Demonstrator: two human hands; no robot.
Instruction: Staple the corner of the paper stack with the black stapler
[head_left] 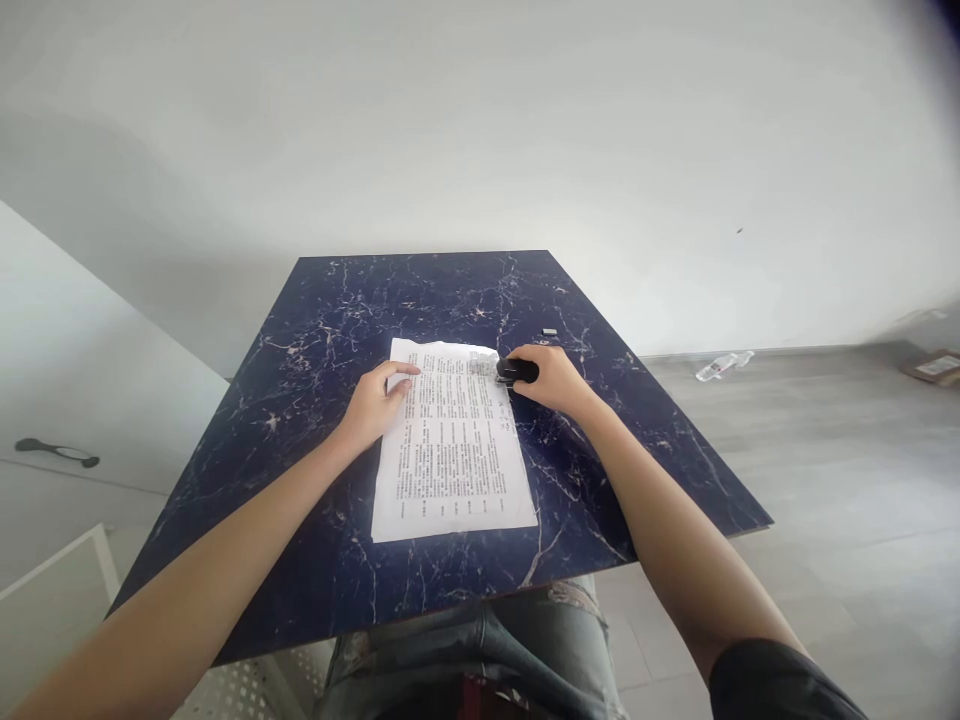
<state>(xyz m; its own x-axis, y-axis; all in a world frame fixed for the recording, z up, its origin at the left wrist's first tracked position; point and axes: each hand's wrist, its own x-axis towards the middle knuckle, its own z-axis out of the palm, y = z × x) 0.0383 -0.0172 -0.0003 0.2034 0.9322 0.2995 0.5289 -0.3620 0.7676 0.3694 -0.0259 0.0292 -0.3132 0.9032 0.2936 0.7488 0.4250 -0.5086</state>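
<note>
Clock centred on the sheets, 12 toward the wall (pixel 450 120), 6 toward the wearer. All on a dark-blue marbled table (pixel 420 290), left to right:

- 9 o'clock, off the table: white cabinet (pixel 67 340) with a dark handle (pixel 56 453).
- 10 o'clock: left hand (pixel 375 400), loose, thumb and forefinger slightly apart, resting on top of the left edge of the sheets. Other fingers mostly hidden.
- Centre: printed sheets (pixel 450 450), lying flat, more than one by the bottom-left corner. Lines of text run lengthwise; a denser block near the 1 o'clock corner.
- 6 o'clock, past the near table edge: wearer's legs in worn jeans (pixel 480 650).
- 1 to 2 o'clock: black stapler (pixel 517 371), nose at the right edge of the sheets. Can't tell if its mouth is pressed down.
- 2 o'clock: right hand (pixel 555 380), wrapped around the stapler, thumb on the near side, fingers on the far side.
- 1 o'clock, just beyond that hand: small silver-grey piece (pixel 549 332) on the tabletop.
- 2 to 3 o'clock, on the floor: clear plastic packaging (pixel 724 366), then a brown cardboard box (pixel 934 366).
</note>
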